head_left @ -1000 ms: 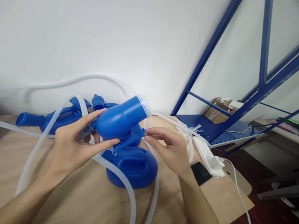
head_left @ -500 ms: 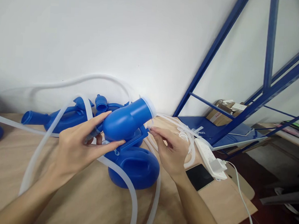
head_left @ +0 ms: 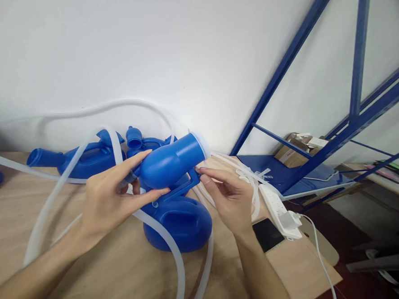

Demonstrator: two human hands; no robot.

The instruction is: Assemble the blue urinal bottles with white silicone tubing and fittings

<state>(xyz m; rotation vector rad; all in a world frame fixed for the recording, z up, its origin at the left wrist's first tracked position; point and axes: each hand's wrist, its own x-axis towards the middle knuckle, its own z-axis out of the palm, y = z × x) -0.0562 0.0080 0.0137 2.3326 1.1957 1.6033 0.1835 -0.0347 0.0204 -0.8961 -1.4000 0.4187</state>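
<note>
My left hand [head_left: 110, 196] is closed around the narrow rear end of a blue plastic spout head [head_left: 168, 163], its thumb along the near side. The head tilts up to the right and has a translucent white cap [head_left: 200, 145] on its wide end. A blue bracket [head_left: 183, 187] runs below it. My right hand [head_left: 228, 194] pinches at the bracket's right tip; what small piece sits between its fingertips is hidden. Directly beneath stands a blue jug-like bottle [head_left: 181, 225] with a handle opening. A translucent hose [head_left: 167, 235] curves in front of this bottle.
More blue bottles [head_left: 87, 160] with spouts lie at the back left by the wall, among loose hoses. To the right are white straps [head_left: 252, 175], a white power strip [head_left: 278, 210], a dark phone-like slab [head_left: 267, 235] and a blue metal rack [head_left: 281, 78].
Both hands and the spout head have shifted slightly right. My right fingertips have come closer against the bracket's tip, covering the thin clear piece seen there before.
</note>
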